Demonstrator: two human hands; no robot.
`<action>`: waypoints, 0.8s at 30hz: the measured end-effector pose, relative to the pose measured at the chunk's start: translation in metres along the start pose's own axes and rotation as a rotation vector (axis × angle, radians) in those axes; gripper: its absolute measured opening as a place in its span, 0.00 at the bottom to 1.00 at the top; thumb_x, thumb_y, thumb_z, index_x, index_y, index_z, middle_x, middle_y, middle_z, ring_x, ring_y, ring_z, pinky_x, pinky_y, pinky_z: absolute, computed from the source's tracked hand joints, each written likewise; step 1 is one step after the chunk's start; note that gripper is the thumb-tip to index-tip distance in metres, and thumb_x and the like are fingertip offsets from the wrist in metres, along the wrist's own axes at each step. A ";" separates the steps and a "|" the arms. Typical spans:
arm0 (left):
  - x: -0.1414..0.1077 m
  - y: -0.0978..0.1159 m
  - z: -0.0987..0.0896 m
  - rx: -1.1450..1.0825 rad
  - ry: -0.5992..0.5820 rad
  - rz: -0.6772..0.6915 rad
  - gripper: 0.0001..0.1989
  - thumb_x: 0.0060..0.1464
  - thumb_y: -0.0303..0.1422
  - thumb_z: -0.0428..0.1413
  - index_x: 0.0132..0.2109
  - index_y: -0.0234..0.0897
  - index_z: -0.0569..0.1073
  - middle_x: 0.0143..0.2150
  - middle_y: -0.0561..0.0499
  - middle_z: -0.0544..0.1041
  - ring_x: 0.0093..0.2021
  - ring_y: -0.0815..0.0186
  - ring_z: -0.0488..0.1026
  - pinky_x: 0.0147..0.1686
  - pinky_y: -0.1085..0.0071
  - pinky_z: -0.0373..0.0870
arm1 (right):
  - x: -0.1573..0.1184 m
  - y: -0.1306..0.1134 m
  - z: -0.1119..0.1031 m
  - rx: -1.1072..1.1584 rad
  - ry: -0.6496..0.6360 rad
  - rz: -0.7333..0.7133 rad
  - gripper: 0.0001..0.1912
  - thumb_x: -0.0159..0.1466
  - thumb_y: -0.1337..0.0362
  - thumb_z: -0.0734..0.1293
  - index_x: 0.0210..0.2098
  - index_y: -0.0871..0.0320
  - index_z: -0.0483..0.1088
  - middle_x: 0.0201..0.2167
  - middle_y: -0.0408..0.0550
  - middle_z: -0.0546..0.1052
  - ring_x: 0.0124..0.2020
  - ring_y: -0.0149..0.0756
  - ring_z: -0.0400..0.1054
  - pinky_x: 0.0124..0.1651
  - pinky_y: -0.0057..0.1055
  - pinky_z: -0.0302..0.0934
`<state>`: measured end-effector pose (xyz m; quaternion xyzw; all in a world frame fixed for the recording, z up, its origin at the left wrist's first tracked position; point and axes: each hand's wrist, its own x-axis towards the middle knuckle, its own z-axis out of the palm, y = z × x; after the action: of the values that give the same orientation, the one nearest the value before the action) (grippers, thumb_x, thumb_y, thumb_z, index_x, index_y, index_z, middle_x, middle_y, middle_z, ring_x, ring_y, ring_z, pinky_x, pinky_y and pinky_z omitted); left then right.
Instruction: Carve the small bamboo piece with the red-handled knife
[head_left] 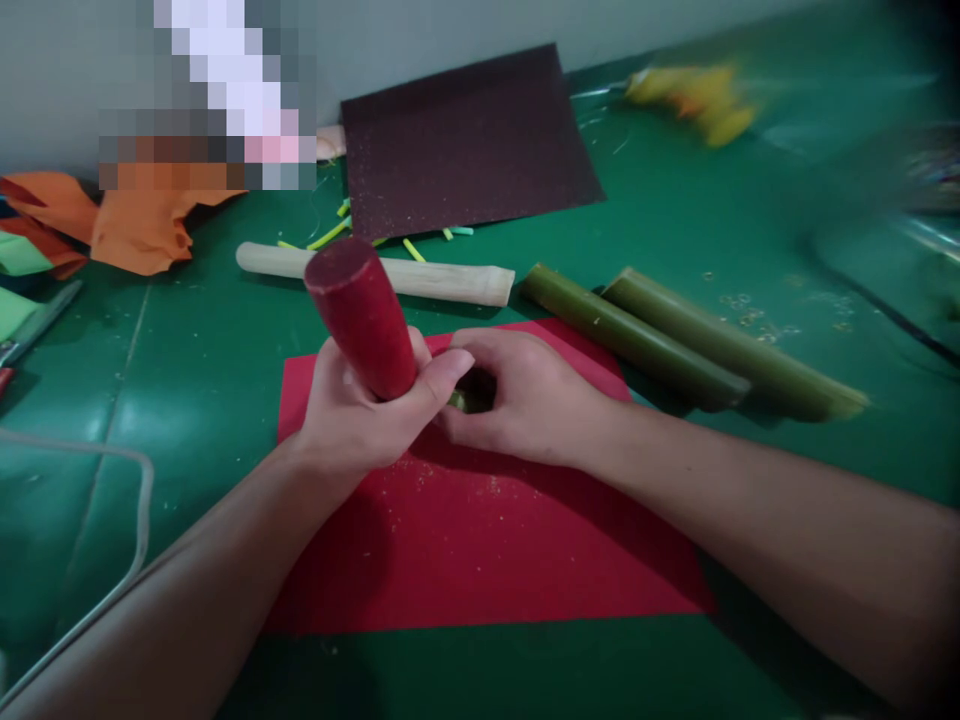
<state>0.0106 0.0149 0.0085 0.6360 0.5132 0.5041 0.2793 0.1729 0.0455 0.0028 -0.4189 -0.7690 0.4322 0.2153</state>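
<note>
My left hand is wrapped round a thick red cylinder, which leans with its flat dark red end up and to the left. Its lower part is hidden in the hand. My right hand is closed in a curl just beside the left one, the left thumb reaching over to it. Inside that curl shows a small dark, greenish piece, mostly covered by the fingers, and its kind is unclear. Both hands are over a red sheet sprinkled with pale crumbs.
Beyond the hands lie a pale peeled stick and two green bamboo pieces. A dark brown sheet, orange paper and a blurred yellow item are farther back. A wire-like rod curves at left on the green table.
</note>
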 end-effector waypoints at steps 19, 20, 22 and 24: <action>0.005 0.005 -0.003 -0.069 0.006 -0.102 0.24 0.56 0.39 0.63 0.18 0.39 0.65 0.16 0.57 0.62 0.18 0.74 0.57 0.18 0.74 0.62 | 0.000 0.000 0.000 0.002 -0.016 -0.003 0.07 0.54 0.64 0.70 0.32 0.58 0.72 0.32 0.44 0.75 0.32 0.33 0.64 0.34 0.32 0.53; 0.005 0.006 -0.003 -0.062 -0.009 -0.104 0.23 0.56 0.37 0.63 0.18 0.39 0.64 0.16 0.57 0.61 0.17 0.75 0.56 0.18 0.74 0.62 | 0.000 0.000 0.000 0.005 -0.013 0.000 0.07 0.54 0.64 0.70 0.33 0.58 0.73 0.32 0.45 0.75 0.32 0.33 0.64 0.34 0.32 0.54; 0.004 0.007 -0.002 -0.041 -0.029 -0.098 0.21 0.54 0.32 0.62 0.18 0.38 0.64 0.16 0.58 0.61 0.17 0.75 0.57 0.17 0.75 0.62 | -0.001 0.000 0.000 0.010 -0.014 0.008 0.08 0.55 0.64 0.70 0.34 0.58 0.74 0.32 0.44 0.75 0.32 0.33 0.65 0.34 0.31 0.54; 0.004 0.007 -0.001 -0.017 -0.025 -0.084 0.19 0.52 0.29 0.62 0.18 0.38 0.63 0.16 0.59 0.62 0.17 0.76 0.59 0.17 0.77 0.63 | -0.002 0.000 0.000 0.010 -0.015 0.012 0.07 0.56 0.63 0.71 0.34 0.58 0.74 0.30 0.43 0.74 0.31 0.32 0.64 0.33 0.31 0.53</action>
<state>0.0127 0.0164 0.0167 0.6179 0.5315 0.4883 0.3119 0.1734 0.0440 0.0026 -0.4190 -0.7661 0.4404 0.2089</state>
